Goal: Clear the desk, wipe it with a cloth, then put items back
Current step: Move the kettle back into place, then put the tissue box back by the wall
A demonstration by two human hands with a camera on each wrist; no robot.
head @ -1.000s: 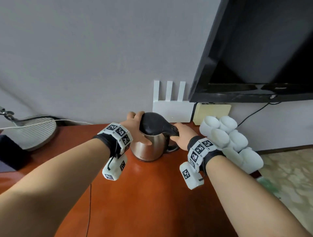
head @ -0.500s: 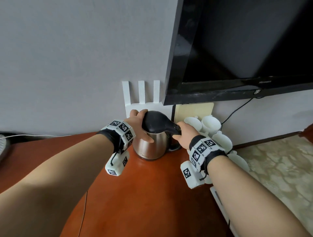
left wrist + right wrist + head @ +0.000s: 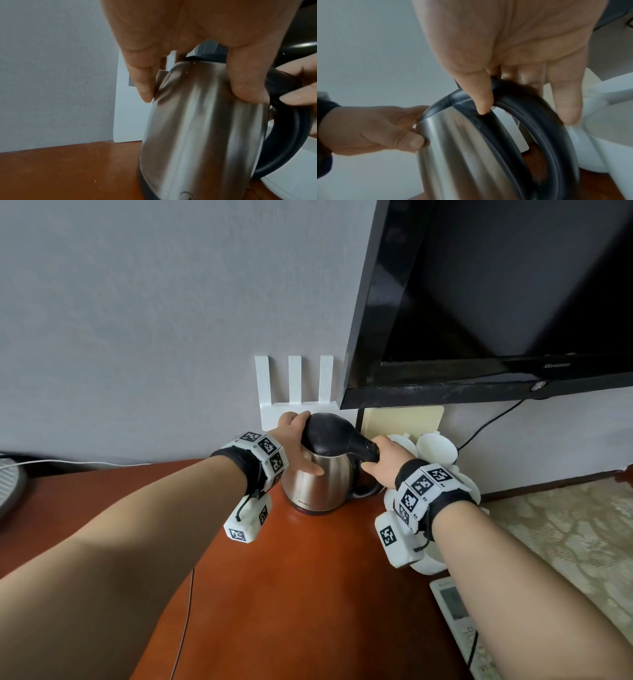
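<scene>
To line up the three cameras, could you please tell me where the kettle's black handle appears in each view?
Head: black handle just right of centre, gripped by the right hand.
Left wrist: far right edge, looping down beside the steel body.
Right wrist: centre-right, arching under the fingers.
Shared landmark: the white router against the wall, also in the left wrist view.

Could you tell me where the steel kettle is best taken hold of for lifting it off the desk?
Probably by the black loop handle on the kettle, coming from its right: the loop is open there, and the right hand already has a grip on it.
</scene>
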